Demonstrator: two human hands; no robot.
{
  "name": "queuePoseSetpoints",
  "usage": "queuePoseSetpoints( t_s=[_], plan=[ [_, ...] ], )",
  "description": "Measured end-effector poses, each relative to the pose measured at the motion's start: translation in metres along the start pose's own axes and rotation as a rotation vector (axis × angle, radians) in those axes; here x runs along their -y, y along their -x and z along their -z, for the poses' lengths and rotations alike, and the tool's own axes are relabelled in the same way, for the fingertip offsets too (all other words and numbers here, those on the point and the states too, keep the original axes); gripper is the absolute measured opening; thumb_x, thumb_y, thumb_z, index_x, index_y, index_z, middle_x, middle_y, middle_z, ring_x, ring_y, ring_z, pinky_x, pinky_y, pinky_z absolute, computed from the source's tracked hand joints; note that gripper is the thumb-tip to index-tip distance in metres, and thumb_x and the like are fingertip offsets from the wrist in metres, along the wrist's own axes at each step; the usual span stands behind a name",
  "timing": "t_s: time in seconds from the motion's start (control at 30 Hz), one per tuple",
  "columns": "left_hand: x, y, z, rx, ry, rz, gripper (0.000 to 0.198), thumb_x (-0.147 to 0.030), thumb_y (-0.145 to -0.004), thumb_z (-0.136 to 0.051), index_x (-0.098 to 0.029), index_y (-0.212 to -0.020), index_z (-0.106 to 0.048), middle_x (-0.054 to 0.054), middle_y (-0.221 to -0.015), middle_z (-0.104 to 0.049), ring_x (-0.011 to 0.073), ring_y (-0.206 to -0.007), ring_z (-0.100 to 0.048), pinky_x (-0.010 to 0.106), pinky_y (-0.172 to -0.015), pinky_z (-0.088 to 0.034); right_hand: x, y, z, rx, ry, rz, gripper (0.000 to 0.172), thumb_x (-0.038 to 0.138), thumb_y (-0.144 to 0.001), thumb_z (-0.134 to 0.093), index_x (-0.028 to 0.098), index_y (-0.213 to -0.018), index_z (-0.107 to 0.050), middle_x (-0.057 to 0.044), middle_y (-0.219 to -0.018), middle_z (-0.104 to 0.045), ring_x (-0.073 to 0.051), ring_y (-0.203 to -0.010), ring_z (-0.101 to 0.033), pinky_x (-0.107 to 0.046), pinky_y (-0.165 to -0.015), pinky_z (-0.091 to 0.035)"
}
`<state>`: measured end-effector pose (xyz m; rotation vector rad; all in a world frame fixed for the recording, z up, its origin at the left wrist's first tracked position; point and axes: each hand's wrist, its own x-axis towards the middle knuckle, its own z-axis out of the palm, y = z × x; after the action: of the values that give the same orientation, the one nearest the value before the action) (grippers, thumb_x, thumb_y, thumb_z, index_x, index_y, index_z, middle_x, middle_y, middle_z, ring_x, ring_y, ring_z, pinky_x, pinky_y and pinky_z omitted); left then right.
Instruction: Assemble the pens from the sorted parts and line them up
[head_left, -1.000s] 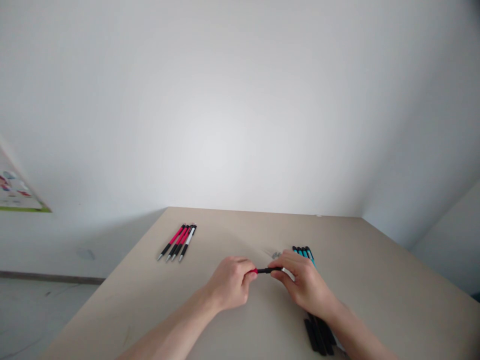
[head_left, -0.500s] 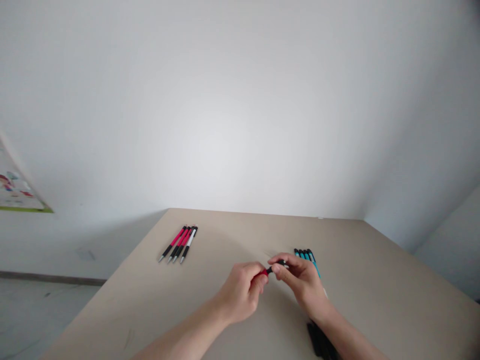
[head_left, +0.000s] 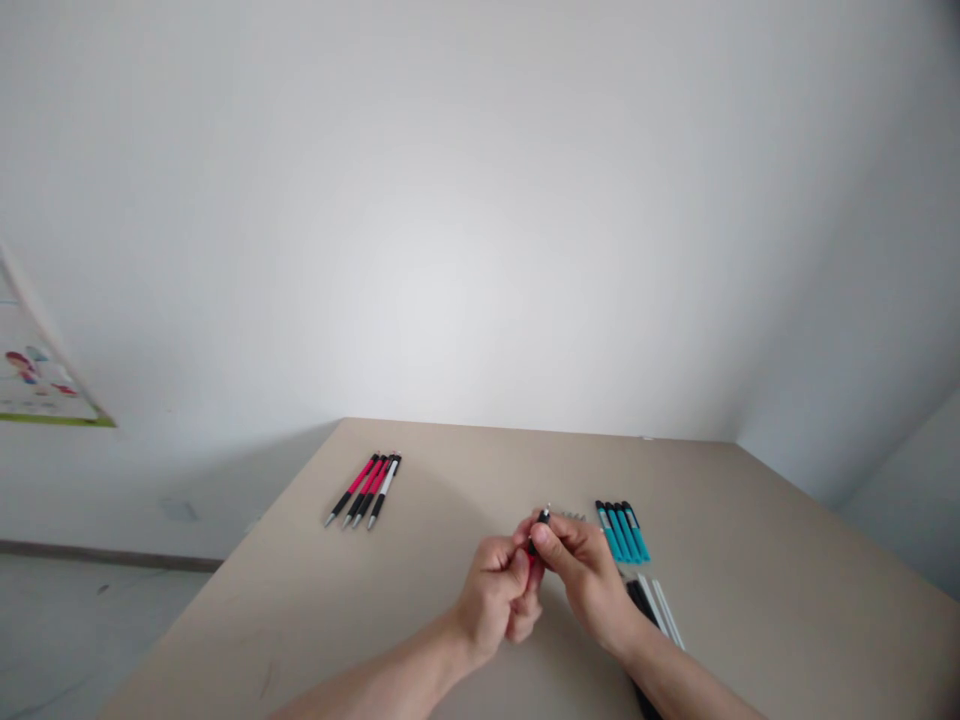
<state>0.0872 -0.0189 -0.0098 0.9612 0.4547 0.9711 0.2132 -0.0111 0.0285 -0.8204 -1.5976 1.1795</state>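
Nearest, toward the worktop's [head_left: 446, 480] near edge, which is out of view, black tubes [head_left: 639, 598] run partly under the right forearm, with slim white rods [head_left: 667, 612] beside them on the right-edge side. Just beyond, above the middle of the worktop, the two hands meet at a red-and-black pen [head_left: 543, 518]. The left hand [head_left: 487, 595] has its fingers curled round the red part; the right hand [head_left: 592, 580] pinches the black end between thumb and forefinger, its other fingers bent behind. A second ago the pen lay level between hands held apart; now they are together and its black end points up and away, a thin pale piece showing at the top. This looks like a change from handling the length of the pen to fine work at one end, though the fingers hide the joint. The right arm's shift has also uncovered the white rods and the teal barrels [head_left: 622, 532], which lie in a row past the right hand. Small pale pieces [head_left: 574, 516] sit beside them. Farther, toward the far left corner, four pens [head_left: 364, 490] lie side by side, unchanged.
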Motion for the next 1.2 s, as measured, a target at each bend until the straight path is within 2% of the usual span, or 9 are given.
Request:
queuePoseSetpoints(
  t_s=[0.2,0.37,0.57,0.77,0.93,1.03,1.2],
  plan=[
    [0.000,0.000,0.002,-0.037,0.075,0.028,0.055,-0.066,-0.069,-0.064,-0.018,-0.061,-0.038,-0.013,-0.038,-0.022,0.0009,-0.026,-0.012,0.015,-0.027,-0.009,0.003,-0.005,-0.003,0.046,0.011,0.015,0.038,0.049,-0.087,-0.054,0.015,-0.076,-0.066,0.000,-0.061,-0.055,-0.012,-0.056,-0.048,-0.023,-0.053,-0.038],
    [-0.009,0.000,0.001,-0.011,0.084,0.106,0.051,-0.062,-0.070,-0.065,-0.019,-0.063,-0.041,-0.013,-0.037,-0.020,0.0020,-0.027,-0.010,0.014,-0.028,-0.008,-0.009,-0.005,0.002,0.027,-0.015,0.029,0.040,0.050,-0.089,-0.049,0.015,-0.085,-0.068,0.000,-0.062,-0.055,-0.013,-0.058,-0.048,-0.025,-0.057,-0.038],
    [-0.017,-0.002,-0.001,0.064,0.094,0.175,0.048,-0.059,-0.071,-0.067,-0.018,-0.063,-0.042,-0.013,-0.040,-0.017,0.0022,-0.031,-0.011,0.014,-0.032,-0.009,-0.015,0.000,0.018,-0.118,-0.188,-0.028,0.038,0.050,-0.081,-0.062,0.018,-0.101,-0.069,0.000,-0.064,-0.049,-0.014,-0.062,-0.041,-0.026,-0.059,-0.034],
    [-0.016,-0.002,-0.002,0.083,0.062,0.175,0.048,-0.059,-0.072,-0.065,-0.017,-0.064,-0.042,-0.012,-0.041,-0.020,0.0021,-0.032,-0.013,0.016,-0.034,-0.008,-0.014,-0.001,0.023,-0.137,-0.210,-0.038,0.028,0.043,-0.079,-0.067,0.018,-0.091,-0.071,-0.002,-0.071,-0.051,-0.013,-0.062,-0.037,-0.026,-0.058,-0.032],
    [-0.019,0.000,-0.003,0.103,0.048,0.182,0.049,-0.059,-0.072,-0.066,-0.018,-0.063,-0.042,-0.012,-0.041,-0.020,0.0020,-0.031,-0.013,0.016,-0.034,-0.007,-0.010,-0.001,0.020,-0.130,-0.190,-0.047,0.039,0.052,-0.080,-0.062,0.015,-0.089,-0.072,-0.001,-0.063,-0.047,-0.013,-0.058,-0.038,-0.027,-0.055,-0.034],
    [-0.017,0.000,-0.003,0.106,0.035,0.184,0.050,-0.061,-0.070,-0.066,-0.018,-0.062,-0.041,-0.012,-0.040,-0.019,0.0022,-0.031,-0.013,0.016,-0.033,-0.007,-0.007,-0.001,0.019,-0.094,-0.116,-0.001,0.037,0.051,-0.082,-0.060,0.016,-0.079,-0.071,-0.002,-0.066,-0.050,-0.013,-0.059,-0.040,-0.026,-0.056,-0.035],
    [-0.011,0.000,0.001,0.090,0.033,0.181,0.052,-0.064,-0.069,-0.065,-0.019,-0.062,-0.040,-0.013,-0.040,-0.019,0.0023,-0.031,-0.012,0.016,-0.031,-0.006,-0.005,-0.002,0.017,-0.041,-0.052,0.066,0.038,0.051,-0.084,-0.058,0.016,-0.072,-0.067,-0.001,-0.065,-0.052,-0.013,-0.060,-0.045,-0.025,-0.059,-0.038]
  ],
)
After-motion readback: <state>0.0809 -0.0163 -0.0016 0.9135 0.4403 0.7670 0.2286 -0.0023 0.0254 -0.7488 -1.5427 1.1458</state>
